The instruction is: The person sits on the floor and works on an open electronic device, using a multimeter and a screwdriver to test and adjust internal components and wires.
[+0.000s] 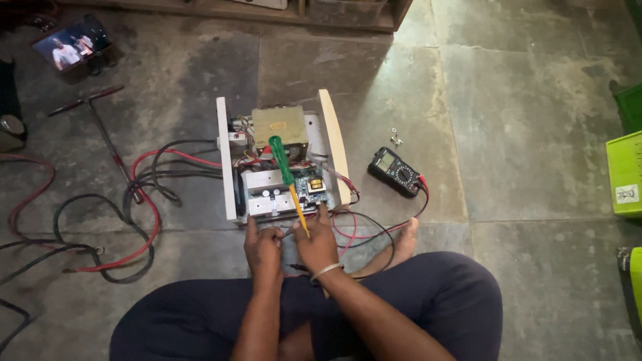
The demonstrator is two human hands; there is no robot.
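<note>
An opened electrical unit [281, 160] with white side panels, a brass-coloured transformer block, a metal heat sink and a circuit board lies on the stone floor in front of me. My right hand [317, 246] grips a screwdriver [286, 175] with a green handle and yellow shaft; the handle points away from me over the unit. Right beside it, my left hand [263, 249] rests at the near edge of the unit with its fingers curled. What the left fingers hold is hidden.
A black multimeter [397, 170] with red and black leads lies to the right of the unit. Small screws [396, 140] sit beyond it. Red and black cables [134, 200] sprawl on the left, near a T-handle tool [100, 124] and a phone [72, 44]. Green crates [627, 170] stand far right.
</note>
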